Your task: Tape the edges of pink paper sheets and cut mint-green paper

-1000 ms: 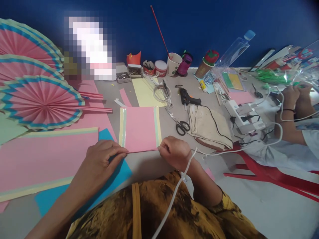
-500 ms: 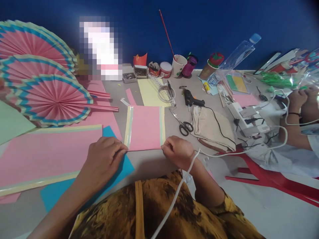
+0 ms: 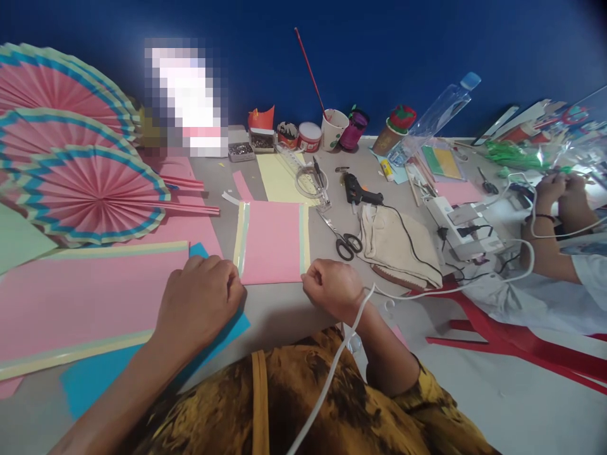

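Note:
A pink sheet of paper with yellow and pale green strips down both sides lies on the grey table in front of me. Its near edge runs between my two hands. My left hand is closed at the near left corner, thumb curled against the fingers. At the near right corner, my right hand is closed on the paper. Left of these lies a larger pink sheet with matching striped edges, over a blue sheet. Pleated pink paper fans stand behind it.
Scissors, a black glue gun and a folded beige cloth lie to the right. A white cable crosses my right forearm. Cups and tins line the blue wall. Another person's hands work at far right, beyond a power strip.
My left hand has rolled over, its fingers curling into a tighter fist at the corner. The right hand stays at its corner. The whole view has shifted slightly.

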`<state>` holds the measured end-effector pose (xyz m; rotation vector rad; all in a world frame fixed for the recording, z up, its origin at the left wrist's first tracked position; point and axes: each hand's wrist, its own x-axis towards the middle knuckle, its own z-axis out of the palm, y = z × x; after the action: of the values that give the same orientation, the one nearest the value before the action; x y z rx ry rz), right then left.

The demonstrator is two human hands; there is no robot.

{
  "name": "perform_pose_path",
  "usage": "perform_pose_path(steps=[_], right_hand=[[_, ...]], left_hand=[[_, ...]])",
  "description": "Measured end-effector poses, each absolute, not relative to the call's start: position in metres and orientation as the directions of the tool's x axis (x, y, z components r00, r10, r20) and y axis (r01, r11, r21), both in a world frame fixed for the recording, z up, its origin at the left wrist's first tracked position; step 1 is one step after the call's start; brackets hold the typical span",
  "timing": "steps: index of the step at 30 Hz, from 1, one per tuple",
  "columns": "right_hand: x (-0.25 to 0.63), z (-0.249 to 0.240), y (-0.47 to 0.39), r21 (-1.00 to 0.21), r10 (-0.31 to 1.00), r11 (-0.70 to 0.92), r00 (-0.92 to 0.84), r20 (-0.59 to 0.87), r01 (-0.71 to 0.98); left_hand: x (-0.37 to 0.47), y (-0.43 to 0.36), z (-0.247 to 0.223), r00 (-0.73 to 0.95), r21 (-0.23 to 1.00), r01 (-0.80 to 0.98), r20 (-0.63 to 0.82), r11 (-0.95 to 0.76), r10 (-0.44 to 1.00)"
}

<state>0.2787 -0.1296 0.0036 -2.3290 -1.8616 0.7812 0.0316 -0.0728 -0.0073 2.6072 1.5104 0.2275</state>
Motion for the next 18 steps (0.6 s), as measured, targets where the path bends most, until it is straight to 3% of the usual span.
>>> perform_pose_path(steps=[8,14,18], right_hand=[[0.274,0.004,-0.124,-0.268,0.914,-0.288,0.180,-0.364,0.919],[0.271,0.006,-0.124,-0.246,0.900,-0.303,0.191,-0.393,0.921],[0.272,0.004,-0.125,-0.257,0.904,-0.304,0.193,-0.381,0.917]], left_hand=[[0.035,-0.070,-0.006,0.507,0.098,0.855,0.049,-0.509,0.861],[0.045,-0.071,0.005,0.423,0.092,0.906,-0.175,-0.413,0.889],[0.047,-0.071,0.015,0.282,0.128,0.958,-0.288,-0.255,0.915]])
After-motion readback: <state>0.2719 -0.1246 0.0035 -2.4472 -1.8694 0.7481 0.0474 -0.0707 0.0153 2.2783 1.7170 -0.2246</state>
